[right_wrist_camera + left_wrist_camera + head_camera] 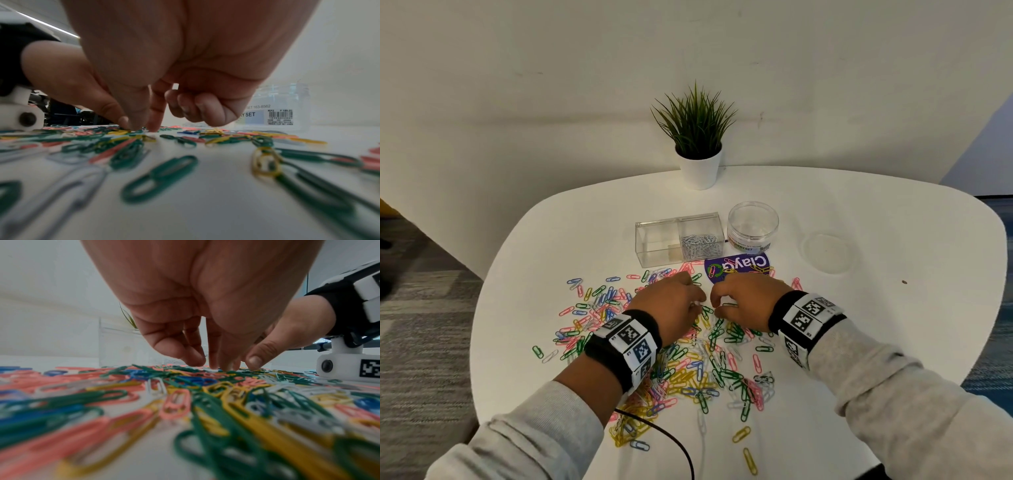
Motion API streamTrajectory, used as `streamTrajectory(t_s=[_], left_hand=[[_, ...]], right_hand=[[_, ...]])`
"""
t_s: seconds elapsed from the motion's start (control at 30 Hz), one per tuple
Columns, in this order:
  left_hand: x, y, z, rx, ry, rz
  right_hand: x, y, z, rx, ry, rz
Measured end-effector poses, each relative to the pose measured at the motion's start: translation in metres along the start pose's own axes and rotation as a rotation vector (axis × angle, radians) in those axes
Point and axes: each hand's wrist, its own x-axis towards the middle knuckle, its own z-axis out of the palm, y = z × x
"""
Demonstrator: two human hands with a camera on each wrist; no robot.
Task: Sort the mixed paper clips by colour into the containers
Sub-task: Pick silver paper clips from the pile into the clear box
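Left hand: the left hand (676, 301) hovers low over the heap, fingers pointing down and their tips (193, 360) touching the clips. Its grip looks loosely gathered, not clenched. Whether a clip is already caught in it I cannot tell.
Right hand: the right hand (746, 301) is close beside the left, thumb and forefinger (131, 123) drawn nearly together at the tabletop while the other fingers curl into the palm. I cannot tell whether it has a clip.
Why both hands sit here: they meet over the thickest part of the pile, probably so each can pick single clips out of the tangle, and the two boxes lie just beyond for a short carry.
Mixed paper clips: the plastic-coated wire paper clips (688, 363) in green, yellow, pink, blue and white lie spread over the white rounded tabletop (551, 240), many overlapping.
Clear rectangular box: the two-compartment clear plastic box (678, 222) stands behind the pile. Its right compartment holds silver-white clips (700, 246); the left one looks nearly bare.
Round tub: the clear round plastic tub (753, 216) with a printed label stands open to the right of the box, and I see no clips inside.
Lid: the tub's clear round lid (828, 253) lies flat further right, apart from the tub.
Progress: by my reading, sorting is barely begun, with one colour boxed.
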Motion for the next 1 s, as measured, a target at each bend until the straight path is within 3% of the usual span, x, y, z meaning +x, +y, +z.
streamTrajectory(t_s=[0.27,0.67,1.0], left_hand=[[0.000,-0.004,0.000,0.024,0.050,-0.127],[0.001,-0.009,0.001,-0.049,0.012,-0.099],[-0.002,-0.011,0.004,-0.040,0.003,-0.102]], right_hand=[[-0.002,-0.001,-0.002,-0.008,-0.013,-0.003],[0.000,-0.007,0.005,-0.052,-0.057,-0.078],[0.000,-0.002,0.006,-0.031,0.033,-0.029]])
